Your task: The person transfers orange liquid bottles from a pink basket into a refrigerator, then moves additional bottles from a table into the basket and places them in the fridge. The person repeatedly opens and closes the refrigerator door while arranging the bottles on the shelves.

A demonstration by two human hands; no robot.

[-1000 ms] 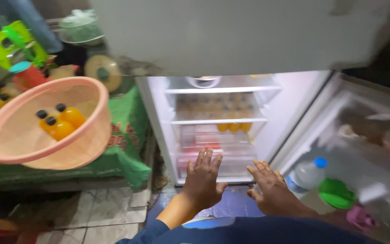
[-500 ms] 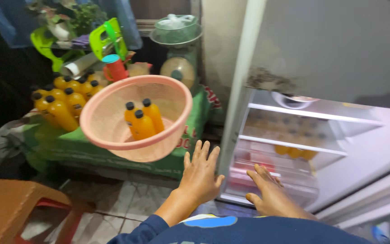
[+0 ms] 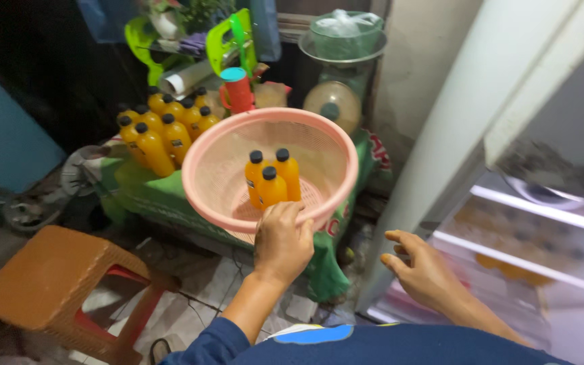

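My left hand (image 3: 282,242) grips the near rim of the pink basket (image 3: 221,162), fingers curled over the edge. Inside it: three orange bottles (image 3: 270,177), black caps, upright, touching. My right hand (image 3: 422,269) hangs open at 3 o'clock, near the open fridge (image 3: 542,223). At 10 o'clock of the basket, a cluster of the same bottles (image 3: 163,128) on green cloth, about ten. One orange stool (image 3: 55,284) at 8 o'clock. Basket carrying appears underway; it needs a level hold.

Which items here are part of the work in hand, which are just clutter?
In hand: left hand gripping pink basket; three orange bottles inside; right hand open by the fridge.
Lying about: orange bottles on the green table, brown stool, weighing scale, red cup.
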